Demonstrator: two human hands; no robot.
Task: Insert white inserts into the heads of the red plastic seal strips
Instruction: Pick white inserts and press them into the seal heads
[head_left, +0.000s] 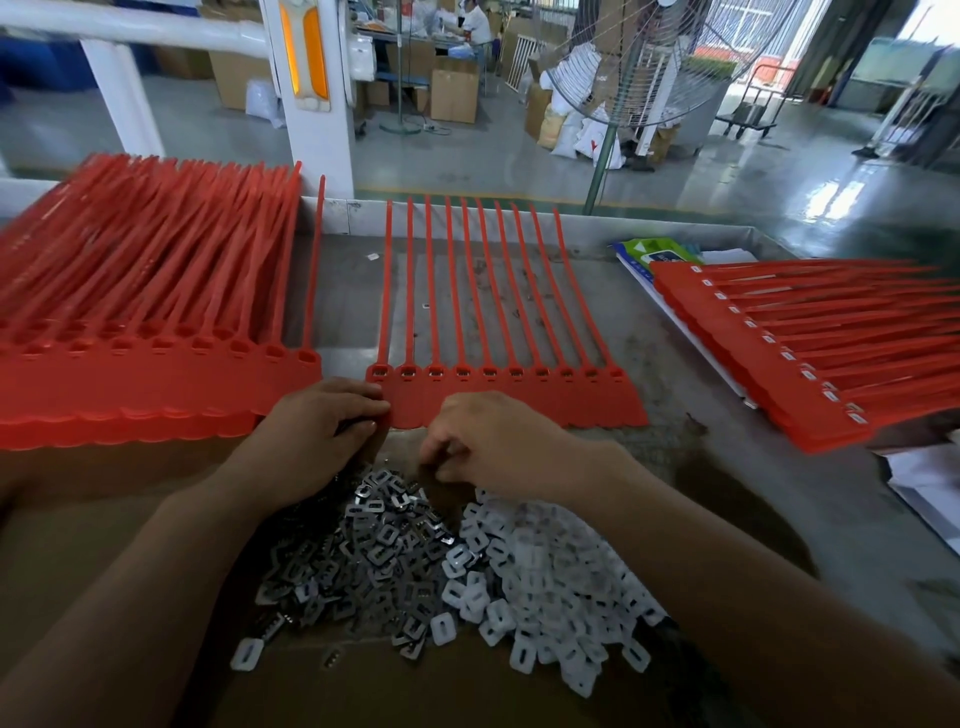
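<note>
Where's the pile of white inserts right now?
In the head view, the white inserts lie heaped right of centre, beside the metal clips, just below the right hand.

Left hand (317, 436) pinches red strips (514, 400); right hand (498, 447) by white inserts (550, 571).

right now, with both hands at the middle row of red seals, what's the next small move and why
Probably dip the right hand into the white inserts right by it and pinch one for the leftmost head. The heads of the middle row show no white yet, unlike the stack at right, and the left hand pinches that end.
</note>
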